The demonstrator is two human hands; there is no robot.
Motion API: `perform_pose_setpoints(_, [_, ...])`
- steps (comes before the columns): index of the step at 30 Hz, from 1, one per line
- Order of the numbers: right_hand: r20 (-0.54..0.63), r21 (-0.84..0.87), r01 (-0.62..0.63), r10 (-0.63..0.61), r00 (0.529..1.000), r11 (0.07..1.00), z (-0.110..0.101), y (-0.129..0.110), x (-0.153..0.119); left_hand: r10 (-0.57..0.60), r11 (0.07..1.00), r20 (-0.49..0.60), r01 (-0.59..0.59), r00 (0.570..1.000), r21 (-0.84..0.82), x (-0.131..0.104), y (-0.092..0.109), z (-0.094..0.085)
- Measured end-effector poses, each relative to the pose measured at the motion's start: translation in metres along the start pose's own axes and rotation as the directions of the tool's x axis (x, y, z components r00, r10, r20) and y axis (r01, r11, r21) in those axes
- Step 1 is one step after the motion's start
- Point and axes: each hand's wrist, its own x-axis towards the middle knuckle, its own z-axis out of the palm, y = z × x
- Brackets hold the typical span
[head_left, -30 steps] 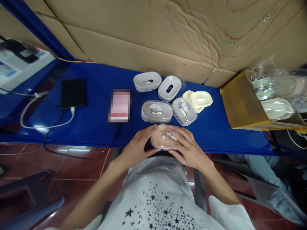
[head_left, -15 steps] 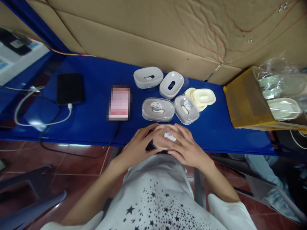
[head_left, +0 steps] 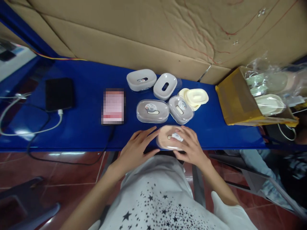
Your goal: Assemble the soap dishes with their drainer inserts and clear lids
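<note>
Left hand (head_left: 137,149) stands wide at the peach box (head_left: 165,142); right hand (head_left: 189,147) spreads over it, grip indeterminable. Apparent step: positioning. Next move would want a steady hold.

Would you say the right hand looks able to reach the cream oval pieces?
Probably yes: the right hand holds the peach box, but blue tabletop right of the nearest gray box leaves a way to the cream oval pieces.

Beyond pink box (head_left: 164,138), grey boxes (head_left: 162,112) in the way; gaps left toward blurred screen (head_left: 113,106), right toward carton (head_left: 236,100)
</note>
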Motion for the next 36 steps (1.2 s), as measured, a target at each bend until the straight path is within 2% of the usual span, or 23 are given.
perform_pose_setpoints(2, [-0.025,-0.055,-0.124,0.122,0.992,0.991,-0.012,0.014,-0.018,0.002,1.000,-0.027,-0.002,1.000,-0.003,0.000,0.000,0.001])
perform_pose_setpoints(5, [-0.068,-0.229,-0.335,0.328,0.942,0.914,-0.037,0.039,-0.045,0.006,1.000,-0.058,-0.006,0.998,0.003,0.002,0.002,0.002])
perform_pose_setpoints(7, [-0.122,-0.344,-0.438,0.424,0.898,0.830,-0.052,0.057,-0.052,0.011,1.000,-0.072,-0.009,0.997,0.023,0.004,0.004,0.002])
perform_pose_setpoints(9, [-0.191,-0.383,-0.495,0.458,0.868,0.780,-0.063,0.075,-0.047,0.020,0.999,-0.084,-0.016,0.996,0.042,0.005,0.006,0.002])
perform_pose_setpoints(11, [-0.229,-0.349,-0.504,0.450,0.863,0.790,-0.067,0.092,-0.028,0.034,0.998,-0.094,-0.029,0.995,0.058,0.006,0.007,0.001])
perform_pose_setpoints(13, [-0.191,-0.304,-0.472,0.432,0.881,0.828,-0.067,0.108,-0.001,0.049,0.996,-0.104,-0.041,0.993,0.076,0.006,0.007,0.002])
perform_pose_setpoints(18, [0.051,-0.248,-0.359,0.382,0.923,0.900,-0.052,0.146,0.075,0.065,0.994,-0.098,-0.056,0.993,0.094,0.005,0.006,0.003])
perform_pose_setpoints(24, [0.221,-0.164,-0.276,0.308,0.925,0.947,-0.025,0.200,0.150,0.073,0.992,-0.097,-0.063,0.993,0.108,0.005,0.007,0.002])
perform_pose_setpoints(28, [0.359,-0.075,-0.210,0.223,0.906,0.975,0.001,0.220,0.192,0.070,0.993,-0.097,-0.061,0.993,0.096,0.006,0.009,0.002])
perform_pose_setpoints(30, [0.401,-0.062,-0.210,0.217,0.890,0.976,0.010,0.223,0.203,0.073,0.993,-0.094,-0.064,0.993,0.098,0.006,0.009,0.002])
perform_pose_setpoints(32, [0.400,-0.068,-0.224,0.232,0.887,0.972,0.011,0.224,0.204,0.081,0.991,-0.095,-0.071,0.992,0.111,0.006,0.009,0.002])
perform_pose_setpoints(34, [0.346,-0.128,-0.289,0.316,0.883,0.949,0.003,0.223,0.191,0.094,0.988,-0.096,-0.081,0.991,0.130,0.007,0.009,0.002])
perform_pose_setpoints(36, [0.282,-0.202,-0.395,0.439,0.853,0.896,-0.009,0.222,0.168,0.110,0.985,-0.103,-0.094,0.989,0.145,0.007,0.010,0.001])
